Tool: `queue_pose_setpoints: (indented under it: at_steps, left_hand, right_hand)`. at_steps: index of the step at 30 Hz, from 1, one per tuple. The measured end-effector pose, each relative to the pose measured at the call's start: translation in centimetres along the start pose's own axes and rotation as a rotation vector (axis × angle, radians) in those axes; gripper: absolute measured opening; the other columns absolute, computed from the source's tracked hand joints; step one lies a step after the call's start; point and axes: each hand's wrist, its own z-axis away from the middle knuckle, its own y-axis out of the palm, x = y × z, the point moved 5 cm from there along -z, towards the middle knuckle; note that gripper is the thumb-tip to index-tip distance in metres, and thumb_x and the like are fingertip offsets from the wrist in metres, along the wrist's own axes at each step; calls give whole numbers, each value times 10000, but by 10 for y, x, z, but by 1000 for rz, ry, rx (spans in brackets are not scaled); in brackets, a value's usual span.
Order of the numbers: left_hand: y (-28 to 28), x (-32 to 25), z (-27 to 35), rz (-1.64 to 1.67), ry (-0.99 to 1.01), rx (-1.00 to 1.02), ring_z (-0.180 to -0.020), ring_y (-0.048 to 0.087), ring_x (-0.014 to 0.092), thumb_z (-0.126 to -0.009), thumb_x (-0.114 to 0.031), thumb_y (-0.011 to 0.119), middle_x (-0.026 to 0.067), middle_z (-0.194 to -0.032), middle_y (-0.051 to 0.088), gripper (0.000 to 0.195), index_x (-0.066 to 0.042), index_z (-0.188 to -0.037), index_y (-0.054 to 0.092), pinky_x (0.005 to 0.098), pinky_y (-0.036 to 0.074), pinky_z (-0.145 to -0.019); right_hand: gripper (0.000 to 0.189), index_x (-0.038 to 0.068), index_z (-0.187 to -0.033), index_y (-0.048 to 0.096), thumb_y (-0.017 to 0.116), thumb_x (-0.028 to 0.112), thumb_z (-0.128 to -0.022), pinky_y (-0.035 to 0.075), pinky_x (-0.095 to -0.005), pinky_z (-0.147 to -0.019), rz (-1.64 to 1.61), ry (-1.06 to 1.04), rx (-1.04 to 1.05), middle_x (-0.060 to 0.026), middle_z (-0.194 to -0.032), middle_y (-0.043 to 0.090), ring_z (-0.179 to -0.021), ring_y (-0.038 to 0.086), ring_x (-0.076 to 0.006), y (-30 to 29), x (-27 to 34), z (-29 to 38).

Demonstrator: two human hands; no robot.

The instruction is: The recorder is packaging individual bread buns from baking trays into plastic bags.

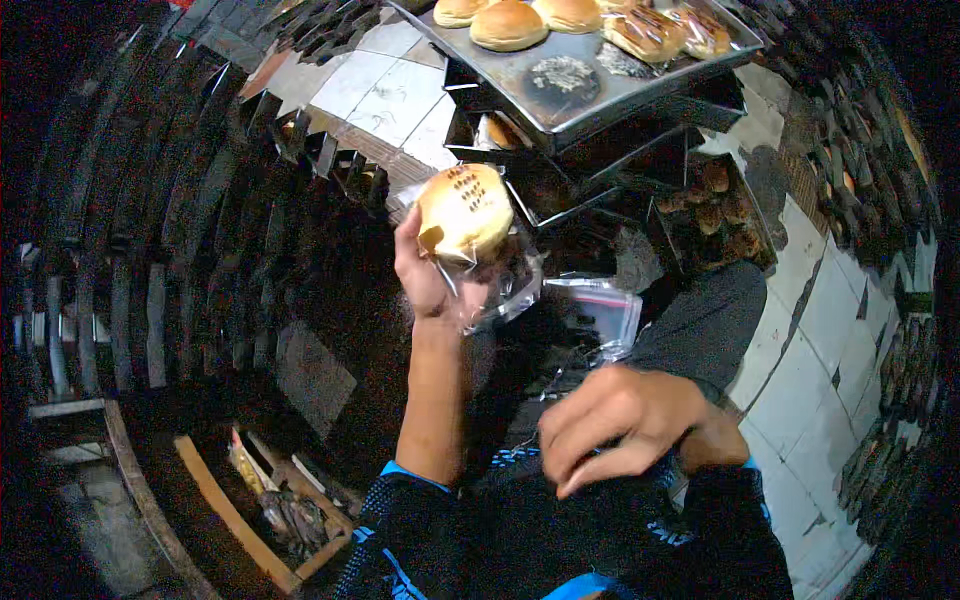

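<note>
A round golden bun (465, 206) with rows of dark marks on top rests in my left hand (427, 281), partly inside a clear plastic bag (517, 289). My right hand (619, 427) hangs over my lap with its fingers curled and blurred; whether it pinches anything cannot be told. Between the hands, on my lap, lie clear plastic bags (604, 311) with a pink stripe. Ahead of me, a metal baking tray (559, 120) bears several plain buns (508, 26) and buns with dark stripes (643, 34).
Below the tray stand stacked dark metal trays (615, 180), one holding a bun (502, 131). Another tray with dark browned baked goods (712, 199) is at the right. White floor tiles (817, 375) show at the right. A wooden frame (232, 510) lies at lower left.
</note>
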Motion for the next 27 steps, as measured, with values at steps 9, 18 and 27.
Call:
queue_pose_setpoints:
  at_steps: [9, 18, 27]
  left_hand:
    - [-21, 15, 1, -150, -113, -148, -1027, 634, 303, -896, -349, 499, 177, -1162, 625, 489, -9, -1249, 514, 437, 541, -856]
    - [-25, 43, 39, 108, -350, 91, -1119, 582, 264, -982, -514, 294, 139, -1255, 571, 613, -38, -1343, 429, 426, 455, -984]
    - [-30, -3, 75, -1297, 802, -29, -798, 655, 260, -859, -139, 670, 144, -852, 669, 135, -7, -887, 656, 333, 517, -727]
  right_hand:
    - [113, -5, -812, 610, 692, 72, -796, 505, -363, -653, 163, 50, -126, -120, -806, 618, -764, 631, -292, -19, -18, -1]
    - [256, 82, -902, 712, 792, 112, -660, 460, -417, -901, 1260, 30, -778, -62, -939, 623, -882, 602, -283, -62, -37, 19]
    - [82, -7, -886, 698, 657, 60, -864, 481, -283, -705, 668, 180, -1236, -89, -826, 654, -772, 611, -172, -71, -62, 26]
